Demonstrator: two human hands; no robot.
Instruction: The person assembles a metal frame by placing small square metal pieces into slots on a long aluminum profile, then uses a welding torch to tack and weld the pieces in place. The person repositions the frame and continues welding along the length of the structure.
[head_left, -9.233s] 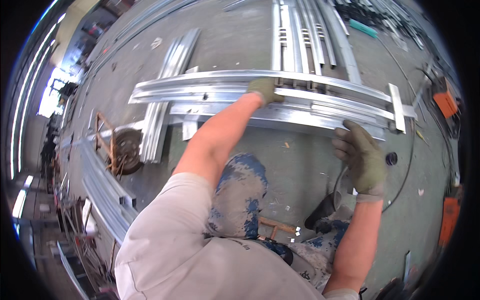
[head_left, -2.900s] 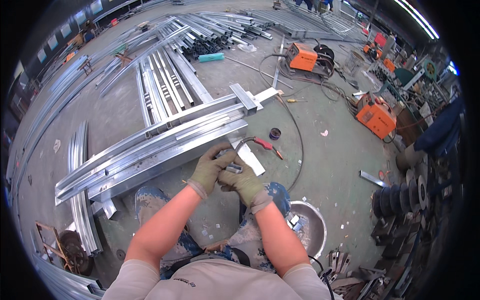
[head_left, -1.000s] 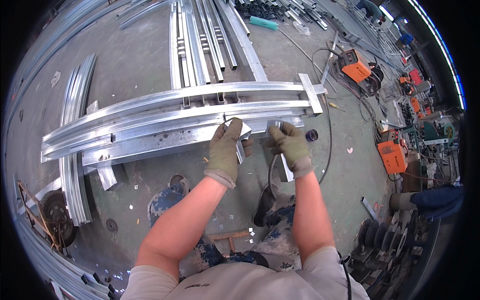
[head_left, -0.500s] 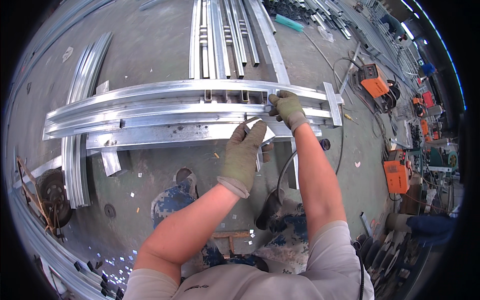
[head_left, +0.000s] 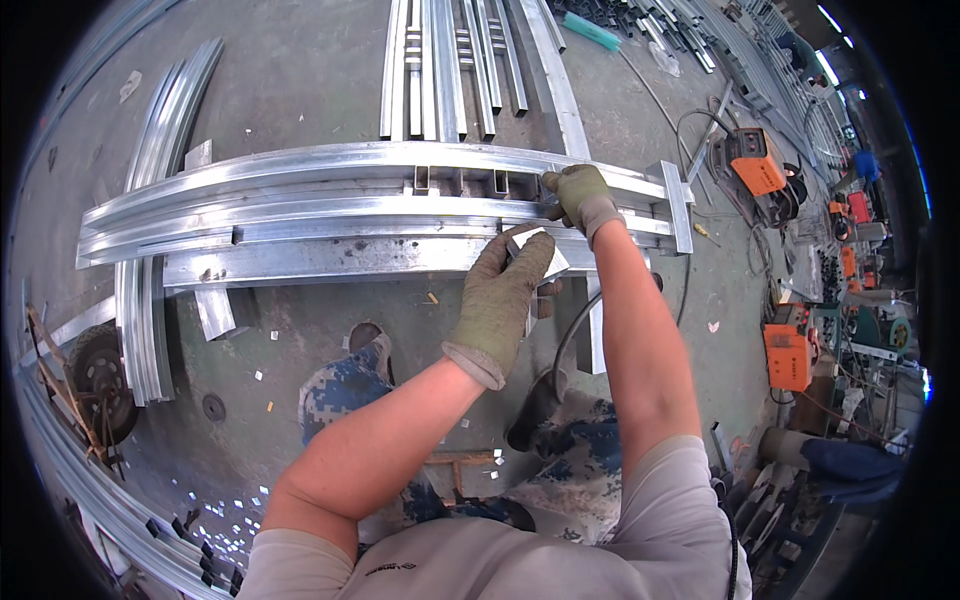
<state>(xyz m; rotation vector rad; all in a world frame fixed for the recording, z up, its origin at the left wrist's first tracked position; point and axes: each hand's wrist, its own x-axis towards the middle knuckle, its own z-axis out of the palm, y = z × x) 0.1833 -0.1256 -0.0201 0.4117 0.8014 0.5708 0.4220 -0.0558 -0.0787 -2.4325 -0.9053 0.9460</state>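
Note:
My left hand (head_left: 497, 308), in a greenish work glove, is closed around a short, shiny square metal piece (head_left: 553, 264) just off the near side of the metal beams. My right hand (head_left: 584, 197), gloved alike, reaches to the slot between two long silver beams (head_left: 330, 207). Its fingers are curled down at the slot, and what they grip, if anything, is hidden. Left of those fingertips, short rectangular tube ends (head_left: 501, 183) stand in the slot. A flat metal plate (head_left: 676, 208) crosses the beams' right end.
Long steel profiles (head_left: 430, 75) lie beyond the beams, and a bundle (head_left: 143, 330) lies under their left end. Orange machines (head_left: 757, 165) with cables stand at the right. A wheel (head_left: 100, 380) is at the left. A black hose (head_left: 566, 345) hangs near my leg.
My view has shifted slightly. My right fingers have moved a little up and right along the slot. My left hand keeps hold of the metal piece.

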